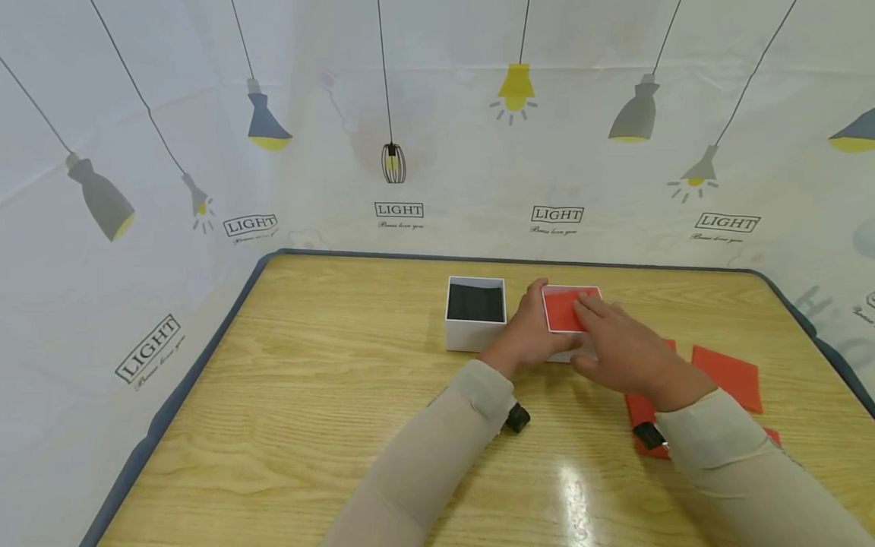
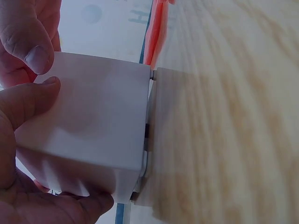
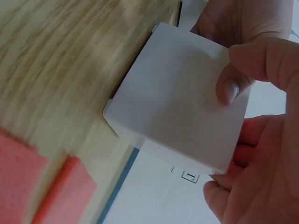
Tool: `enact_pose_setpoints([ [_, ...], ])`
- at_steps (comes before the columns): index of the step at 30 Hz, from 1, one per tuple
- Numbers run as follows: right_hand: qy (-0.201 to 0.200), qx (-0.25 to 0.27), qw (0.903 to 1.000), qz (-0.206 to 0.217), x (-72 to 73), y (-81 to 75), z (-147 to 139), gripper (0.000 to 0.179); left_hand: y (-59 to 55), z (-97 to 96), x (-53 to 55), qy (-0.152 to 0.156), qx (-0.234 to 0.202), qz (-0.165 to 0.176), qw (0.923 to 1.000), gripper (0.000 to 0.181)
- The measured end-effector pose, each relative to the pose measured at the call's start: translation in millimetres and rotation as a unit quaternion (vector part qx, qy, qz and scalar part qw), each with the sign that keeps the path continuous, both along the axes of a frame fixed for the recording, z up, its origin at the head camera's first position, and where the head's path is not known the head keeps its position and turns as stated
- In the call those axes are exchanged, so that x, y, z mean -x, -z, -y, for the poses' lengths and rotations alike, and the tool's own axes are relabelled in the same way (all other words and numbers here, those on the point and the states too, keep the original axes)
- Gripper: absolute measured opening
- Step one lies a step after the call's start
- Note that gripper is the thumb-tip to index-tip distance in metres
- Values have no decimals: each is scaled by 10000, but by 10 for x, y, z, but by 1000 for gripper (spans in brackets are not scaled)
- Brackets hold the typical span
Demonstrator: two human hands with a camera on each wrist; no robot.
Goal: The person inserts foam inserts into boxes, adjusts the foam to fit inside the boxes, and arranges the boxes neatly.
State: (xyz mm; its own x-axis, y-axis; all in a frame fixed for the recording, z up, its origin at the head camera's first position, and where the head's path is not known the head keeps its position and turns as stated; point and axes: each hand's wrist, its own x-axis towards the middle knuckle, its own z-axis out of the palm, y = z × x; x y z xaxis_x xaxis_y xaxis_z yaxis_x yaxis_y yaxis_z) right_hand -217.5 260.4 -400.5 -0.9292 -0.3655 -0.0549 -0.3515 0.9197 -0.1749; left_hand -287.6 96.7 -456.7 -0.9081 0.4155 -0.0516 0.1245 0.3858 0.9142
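Observation:
A small white box stands upright on the table with a red sheet in its open top. From the left side my left hand grips the box, its thumb across the front face and fingers round the other side. My right hand presses on the red sheet with extended fingers. Its thumb lies at the box's front upper edge. The front face fills much of the right wrist view as a plain white box wall. The box's interior under the red sheet is hidden.
Left of the held box stands a second white box with a black sheet inside. Several red pieces lie on the right of the table, one a flat sheet, others partly under my right forearm. A lamp-patterned curtain surrounds the table.

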Motion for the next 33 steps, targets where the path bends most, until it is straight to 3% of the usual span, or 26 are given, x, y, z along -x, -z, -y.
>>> enact_pose_setpoints([
  [9,-104,-42,9999,-56,-18,-29,-13,80,-7,-8,-13,82,-6,-166,9998,111],
  [16,-239,-265,9993,-132,-54,-99,0,73,-33,16,-29,-8,119,-25,9999,111],
  [33,-314,-680,9969,252,33,-115,86,67,-33,12,-25,-22,101,34,9999,112],
])
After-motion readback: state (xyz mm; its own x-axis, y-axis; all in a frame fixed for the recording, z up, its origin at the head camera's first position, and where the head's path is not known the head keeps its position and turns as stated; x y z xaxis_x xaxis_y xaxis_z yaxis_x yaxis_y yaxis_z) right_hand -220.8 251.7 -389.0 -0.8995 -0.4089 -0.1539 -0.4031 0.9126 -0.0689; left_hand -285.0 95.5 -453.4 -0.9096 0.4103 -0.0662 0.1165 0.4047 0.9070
